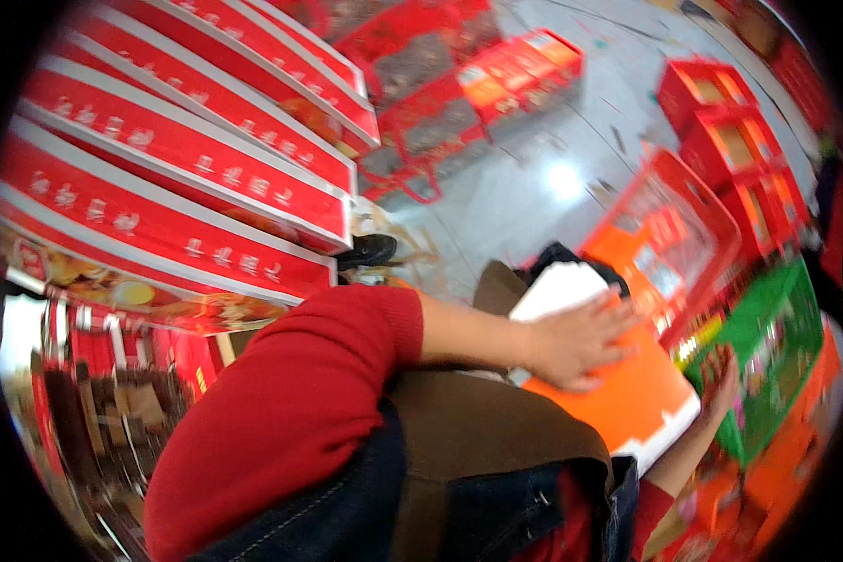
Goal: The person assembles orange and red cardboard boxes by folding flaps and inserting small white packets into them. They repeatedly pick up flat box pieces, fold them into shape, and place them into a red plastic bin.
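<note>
While the whole scene blurs with motion, the left hand point(583, 345) lies flat across the orange-and-white box point(611, 412), out at four o'clock, right beside the brown apron point(496, 421). Its fingers are stretched out, slightly apart, pressing on the top rather than wrapping around anything! Over to the right hand point(719, 379), between three and four o'clock: its fingers point upward, just beyond the box's edge and close by the green crate point(801, 365); whether they grip anything, I cannot tell. That crate sits at three o'clock, mixed small items inside it. Just above, a red basket point(721, 220) carries orange packages point(660, 234). At two o'clock, red boxes with orange fronts point(763, 187) stand grouped, while red crates point(412, 94) line up toward twelve. Swing round to ten: big red-and-white cartons point(173, 173) lie in layers, a dark shoe point(373, 251) near their corner, grey floor point(525, 211) stretching up to one o'clock!
</note>
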`<state>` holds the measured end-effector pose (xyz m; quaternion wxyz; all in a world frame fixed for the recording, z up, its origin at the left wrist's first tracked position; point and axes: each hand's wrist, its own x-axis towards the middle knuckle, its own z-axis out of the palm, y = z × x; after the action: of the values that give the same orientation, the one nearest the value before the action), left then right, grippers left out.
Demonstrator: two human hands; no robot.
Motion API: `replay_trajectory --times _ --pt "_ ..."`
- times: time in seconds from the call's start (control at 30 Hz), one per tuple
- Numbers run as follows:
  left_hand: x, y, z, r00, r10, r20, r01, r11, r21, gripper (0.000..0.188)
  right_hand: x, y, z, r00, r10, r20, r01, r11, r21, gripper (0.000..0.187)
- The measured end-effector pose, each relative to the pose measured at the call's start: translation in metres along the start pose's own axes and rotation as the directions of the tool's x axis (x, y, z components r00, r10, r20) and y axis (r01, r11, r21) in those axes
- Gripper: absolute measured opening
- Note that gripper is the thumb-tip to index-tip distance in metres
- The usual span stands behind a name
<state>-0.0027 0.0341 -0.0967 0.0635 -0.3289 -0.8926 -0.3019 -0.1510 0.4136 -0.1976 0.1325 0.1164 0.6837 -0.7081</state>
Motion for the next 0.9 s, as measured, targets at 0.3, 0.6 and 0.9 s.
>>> replay_trajectory --times 0.3,0.6,0.9 --pt "0.023 0.043 -0.019 0.979 0.052 0.199 -0.07 0.994 0.081 0.055 -0.229 -0.079 0.124 0.842 -0.39 0.371 0.484 0.244 -0.84 0.07" --pt "0.002 0.043 -0.044 0.973 -0.139 0.187 0.099 0.972 0.212 0.045 -0.269 -0.078 0.136 0.828 -0.471 0.302 0.459 0.262 -0.849 0.051" --pt "0.011 0.035 -0.056 0.989 -0.069 0.131 0.056 0.994 0.099 0.025 -0.248 -0.107 0.147 0.954 0.039 0.299 0.241 0.494 -0.835 0.05"
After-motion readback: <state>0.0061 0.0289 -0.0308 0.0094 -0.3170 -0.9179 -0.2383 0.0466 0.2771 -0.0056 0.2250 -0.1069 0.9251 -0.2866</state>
